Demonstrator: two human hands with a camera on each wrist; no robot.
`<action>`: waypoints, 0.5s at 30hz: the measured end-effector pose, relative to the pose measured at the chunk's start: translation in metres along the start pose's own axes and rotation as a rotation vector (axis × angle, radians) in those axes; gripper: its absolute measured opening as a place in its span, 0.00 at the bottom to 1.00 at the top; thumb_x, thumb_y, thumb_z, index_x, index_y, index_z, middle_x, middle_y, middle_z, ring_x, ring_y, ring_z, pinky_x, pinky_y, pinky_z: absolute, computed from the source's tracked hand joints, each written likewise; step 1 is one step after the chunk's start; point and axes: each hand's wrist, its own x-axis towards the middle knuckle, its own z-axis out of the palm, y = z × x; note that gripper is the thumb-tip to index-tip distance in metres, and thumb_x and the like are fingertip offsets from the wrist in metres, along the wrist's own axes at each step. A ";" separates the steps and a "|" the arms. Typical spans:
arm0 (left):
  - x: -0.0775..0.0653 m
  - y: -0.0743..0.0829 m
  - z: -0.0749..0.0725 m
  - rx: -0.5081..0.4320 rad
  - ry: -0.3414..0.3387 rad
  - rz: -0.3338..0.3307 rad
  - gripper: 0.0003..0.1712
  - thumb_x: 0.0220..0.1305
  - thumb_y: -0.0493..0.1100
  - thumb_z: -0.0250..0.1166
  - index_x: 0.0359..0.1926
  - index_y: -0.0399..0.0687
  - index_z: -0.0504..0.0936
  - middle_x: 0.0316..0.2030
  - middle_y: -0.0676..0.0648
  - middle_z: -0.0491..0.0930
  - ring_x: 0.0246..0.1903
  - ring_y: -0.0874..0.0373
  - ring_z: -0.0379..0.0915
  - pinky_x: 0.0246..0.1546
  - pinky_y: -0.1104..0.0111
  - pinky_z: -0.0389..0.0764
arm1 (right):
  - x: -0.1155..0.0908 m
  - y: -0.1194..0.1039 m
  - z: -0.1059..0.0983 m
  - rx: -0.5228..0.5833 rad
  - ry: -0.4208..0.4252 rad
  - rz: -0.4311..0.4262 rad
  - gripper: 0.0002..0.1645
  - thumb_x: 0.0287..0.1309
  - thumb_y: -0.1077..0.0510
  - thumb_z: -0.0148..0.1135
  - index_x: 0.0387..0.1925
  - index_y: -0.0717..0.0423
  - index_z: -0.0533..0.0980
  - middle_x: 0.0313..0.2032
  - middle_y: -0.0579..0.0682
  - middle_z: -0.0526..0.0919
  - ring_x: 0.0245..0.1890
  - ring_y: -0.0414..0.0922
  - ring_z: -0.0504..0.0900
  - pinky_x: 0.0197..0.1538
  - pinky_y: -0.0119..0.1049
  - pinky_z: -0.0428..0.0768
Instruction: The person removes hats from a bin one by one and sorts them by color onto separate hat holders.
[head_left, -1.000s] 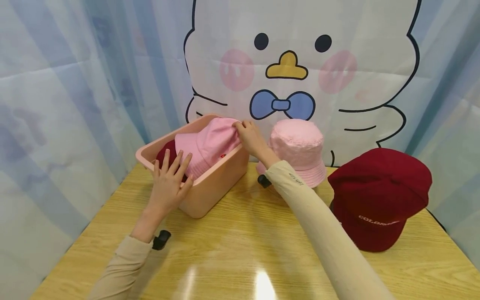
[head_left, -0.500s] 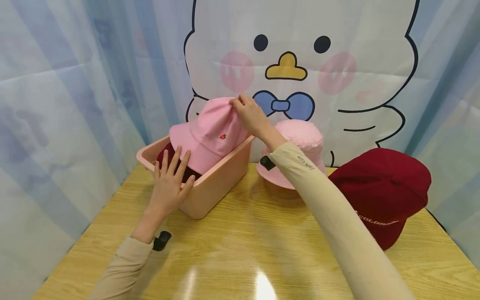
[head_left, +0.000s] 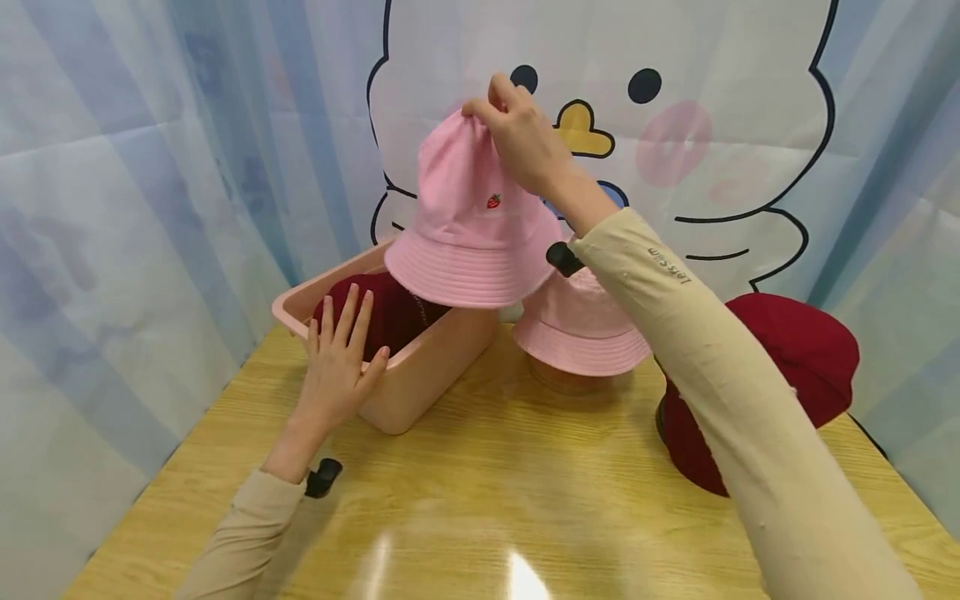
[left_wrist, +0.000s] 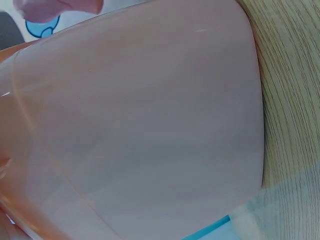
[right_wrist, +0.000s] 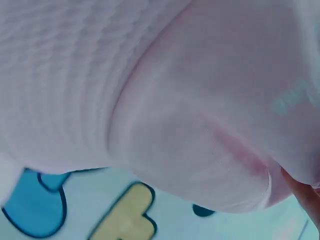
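Note:
My right hand (head_left: 525, 137) pinches the crown of a pink bucket hat (head_left: 472, 242) with a small strawberry mark. The hat hangs brim down over the right part of a pink plastic bin (head_left: 442, 375). In the right wrist view the hat's stitched brim and crown (right_wrist: 170, 110) fill most of the picture. My left hand (head_left: 333, 375) lies with fingers spread over the bin's near rim, its fingertips against a dark red cap (head_left: 390, 308) inside. The left wrist view mostly takes in the bin's outer wall (left_wrist: 140, 120).
A second pink bucket hat (head_left: 581, 337) sits on a stand right of the bin, partly behind my right forearm. Farther right, another dark red cap (head_left: 802, 350) is partly covered by my sleeve. A printed curtain (head_left: 750, 125) hangs behind the wooden table (head_left: 480, 500).
My right hand has lifted the pink bucket hat up out of the bin, uncovering more of the dark red cap. The left hand has stayed at the rim.

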 end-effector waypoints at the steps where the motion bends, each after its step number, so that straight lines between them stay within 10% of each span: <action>1: 0.000 0.000 0.000 0.003 -0.003 0.001 0.40 0.62 0.68 0.31 0.69 0.53 0.43 0.69 0.42 0.44 0.67 0.35 0.34 0.60 0.37 0.43 | 0.000 0.001 -0.006 -0.009 0.001 -0.020 0.18 0.64 0.68 0.38 0.46 0.58 0.74 0.35 0.58 0.63 0.33 0.51 0.62 0.37 0.38 0.66; 15: 0.003 0.000 -0.003 0.006 -0.033 0.000 0.38 0.64 0.64 0.37 0.69 0.50 0.46 0.69 0.42 0.44 0.66 0.33 0.33 0.59 0.37 0.42 | -0.016 0.038 -0.072 -0.118 0.067 -0.101 0.17 0.63 0.66 0.39 0.41 0.59 0.76 0.35 0.60 0.65 0.36 0.57 0.66 0.38 0.46 0.70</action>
